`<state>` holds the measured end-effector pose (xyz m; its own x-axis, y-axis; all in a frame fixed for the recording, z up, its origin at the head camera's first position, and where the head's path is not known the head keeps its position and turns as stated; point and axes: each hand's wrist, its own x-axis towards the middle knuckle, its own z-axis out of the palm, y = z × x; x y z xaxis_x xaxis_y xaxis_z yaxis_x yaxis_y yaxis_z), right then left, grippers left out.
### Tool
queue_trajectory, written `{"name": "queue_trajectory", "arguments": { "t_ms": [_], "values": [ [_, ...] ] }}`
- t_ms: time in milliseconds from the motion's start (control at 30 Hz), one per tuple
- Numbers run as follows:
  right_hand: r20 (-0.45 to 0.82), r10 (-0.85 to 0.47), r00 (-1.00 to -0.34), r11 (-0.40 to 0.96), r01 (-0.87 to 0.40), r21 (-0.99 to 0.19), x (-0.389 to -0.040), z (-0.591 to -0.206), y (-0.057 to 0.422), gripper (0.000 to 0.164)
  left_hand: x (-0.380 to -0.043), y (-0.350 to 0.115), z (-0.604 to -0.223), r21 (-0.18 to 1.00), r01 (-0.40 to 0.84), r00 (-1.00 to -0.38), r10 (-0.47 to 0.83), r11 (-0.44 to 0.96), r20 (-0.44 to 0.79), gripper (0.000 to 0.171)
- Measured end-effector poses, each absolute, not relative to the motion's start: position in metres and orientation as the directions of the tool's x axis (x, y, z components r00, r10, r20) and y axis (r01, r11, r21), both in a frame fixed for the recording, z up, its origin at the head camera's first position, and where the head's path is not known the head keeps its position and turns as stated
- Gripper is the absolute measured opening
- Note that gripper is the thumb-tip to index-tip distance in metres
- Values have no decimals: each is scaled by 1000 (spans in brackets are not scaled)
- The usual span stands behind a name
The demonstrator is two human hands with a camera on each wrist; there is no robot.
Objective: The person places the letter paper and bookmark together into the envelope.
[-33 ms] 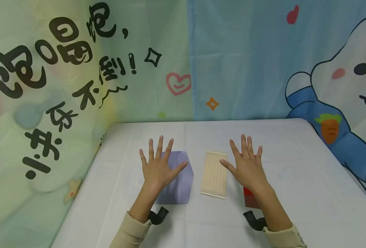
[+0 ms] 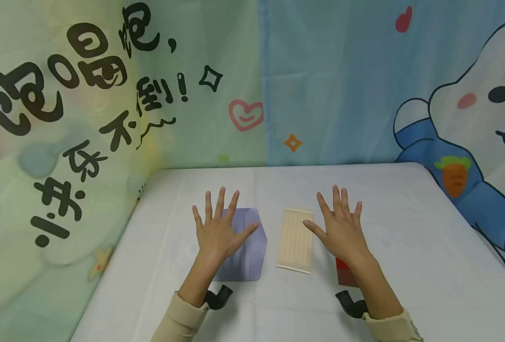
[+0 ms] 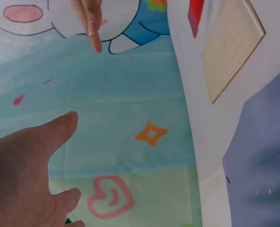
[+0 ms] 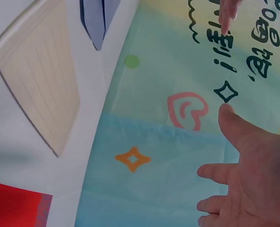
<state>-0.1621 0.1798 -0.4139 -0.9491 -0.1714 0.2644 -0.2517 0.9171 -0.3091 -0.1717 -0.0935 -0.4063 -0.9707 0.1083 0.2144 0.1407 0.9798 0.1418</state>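
Purple, the flat piece (image 2: 252,251) lies below the left hand (image 2: 220,237), whose splayed grip is empty; its thinness might defeat a pinch. On the table (image 2: 273,308), the beige panel (image 2: 294,243) could be knocked if the right hand (image 2: 342,233), equally spread and empty, sweeps inward; that hand hides most of the red item (image 2: 346,277).

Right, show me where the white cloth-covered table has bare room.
The table is bare left of the left hand, right of the right hand, and along its far edge. Crowded: the middle, with a flat purple sheet, a ribbed cream rectangular panel and a partly hidden red item.
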Motion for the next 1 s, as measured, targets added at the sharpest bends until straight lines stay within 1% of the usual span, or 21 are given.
{"name": "queue_trajectory", "arguments": {
  "t_ms": [233,367,500,700,833,1000],
  "values": [
    [254,-179,-950,914,-256,-313,-161,-419,179,78,-172,-96,-410,148,129,-972,96,980,214,86],
    [229,-177,-957,903,-251,-350,-164,-430,172,77,-174,-98,-418,209,124,-972,76,970,221,79],
    [175,-163,-971,887,-222,-404,-169,-453,158,74,-179,-99,-446,275,140,-974,83,951,212,73],
    [99,-189,-977,870,-213,-445,-175,-497,131,70,-181,-101,-489,310,156,-987,134,938,90,73],
    [70,-231,-971,858,-237,-456,-175,-518,121,68,-176,-104,-506,271,140,-988,151,952,-18,75],
    [20,-280,-960,865,-261,-429,-175,-526,119,68,-171,-105,-518,223,117,-983,144,968,-111,72]
  ]
}}
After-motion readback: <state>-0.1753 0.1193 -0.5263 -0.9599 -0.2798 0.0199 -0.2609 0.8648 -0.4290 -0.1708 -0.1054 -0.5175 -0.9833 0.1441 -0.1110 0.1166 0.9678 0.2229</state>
